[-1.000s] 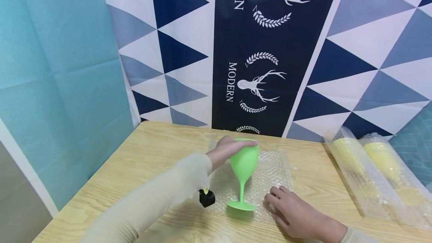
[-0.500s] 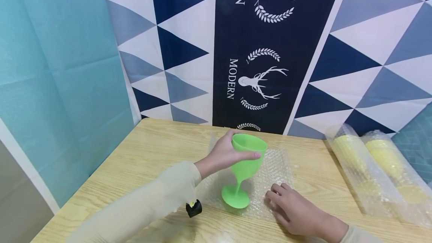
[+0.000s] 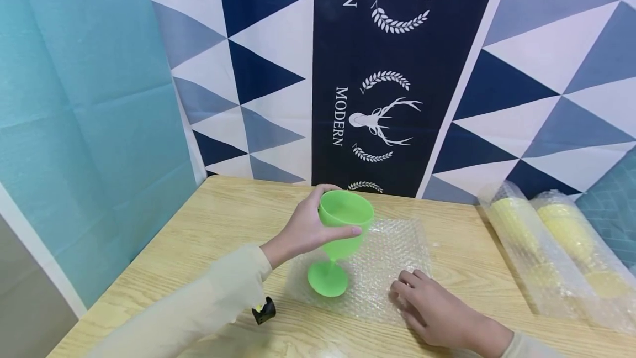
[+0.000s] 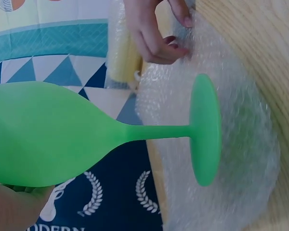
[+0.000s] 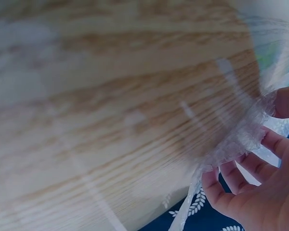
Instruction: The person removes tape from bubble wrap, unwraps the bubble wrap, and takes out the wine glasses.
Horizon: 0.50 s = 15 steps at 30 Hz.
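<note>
My left hand (image 3: 304, 226) grips a bright green goblet (image 3: 344, 248) round its bowl, with the thumb across the near side. The goblet leans a little, its open mouth facing up toward me. In the left wrist view, the goblet's round foot (image 4: 204, 130) hangs just above a sheet of bubble wrap (image 4: 250, 159). That sheet lies flat on the table. At its right edge sits my right hand (image 3: 439, 311), fingers bent. The right wrist view shows the thumb and fingers pinching the bubble wrap's edge (image 5: 236, 144).
Two yellow objects rolled in bubble wrap (image 3: 517, 231) (image 3: 571, 236) lie side by side at the table's right. A small black item (image 3: 264, 310) hangs by my left cuff. Patterned cloth (image 3: 377, 70) closes off the back, and a teal sheet (image 3: 94, 98) the left.
Holding the goblet, my left hand has shifted left. The goblet has tipped so its mouth now shows. My right hand stays where it was on the wrap.
</note>
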{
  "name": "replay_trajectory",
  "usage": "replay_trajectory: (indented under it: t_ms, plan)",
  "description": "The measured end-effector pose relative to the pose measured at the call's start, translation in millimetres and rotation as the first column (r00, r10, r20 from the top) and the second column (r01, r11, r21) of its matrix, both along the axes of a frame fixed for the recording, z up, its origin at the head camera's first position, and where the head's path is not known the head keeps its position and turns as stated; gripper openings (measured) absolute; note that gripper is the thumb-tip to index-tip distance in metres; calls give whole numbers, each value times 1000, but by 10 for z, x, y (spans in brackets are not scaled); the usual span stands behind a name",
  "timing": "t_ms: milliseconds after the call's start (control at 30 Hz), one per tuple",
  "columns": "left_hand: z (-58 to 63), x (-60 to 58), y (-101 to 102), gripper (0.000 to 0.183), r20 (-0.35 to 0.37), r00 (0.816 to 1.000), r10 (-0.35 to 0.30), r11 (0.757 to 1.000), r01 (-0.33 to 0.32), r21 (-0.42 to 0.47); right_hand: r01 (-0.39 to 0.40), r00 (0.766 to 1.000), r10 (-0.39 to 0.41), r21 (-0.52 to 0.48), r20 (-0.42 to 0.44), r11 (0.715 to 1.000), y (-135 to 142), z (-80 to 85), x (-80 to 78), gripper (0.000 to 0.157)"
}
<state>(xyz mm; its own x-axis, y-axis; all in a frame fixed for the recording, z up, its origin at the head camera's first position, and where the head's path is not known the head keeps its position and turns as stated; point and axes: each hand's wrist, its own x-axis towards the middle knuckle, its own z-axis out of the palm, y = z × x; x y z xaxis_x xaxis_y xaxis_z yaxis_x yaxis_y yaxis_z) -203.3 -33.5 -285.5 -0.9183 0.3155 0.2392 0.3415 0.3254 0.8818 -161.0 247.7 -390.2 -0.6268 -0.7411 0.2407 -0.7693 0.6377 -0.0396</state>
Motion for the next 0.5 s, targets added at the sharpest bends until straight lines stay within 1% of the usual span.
replay_trajectory:
  t_ms: [133, 300, 500]
  plan:
    - [49, -13, -105, 71, -41, 999, 12, 1000, -11, 6, 1, 1000, -1, 5, 23, 1000, 4, 16, -2, 26]
    - [143, -44, -242, 74, -70, 997, 32, 999, -33, -15, -9, 1000, 9, 1, 27, 1000, 6, 15, -1, 26]
    - [236, -122, -412, 79, -77, 993, 91, 995, -94, -38, 6, 1000, -6, 1, 22, 1000, 0, 2, -1, 27]
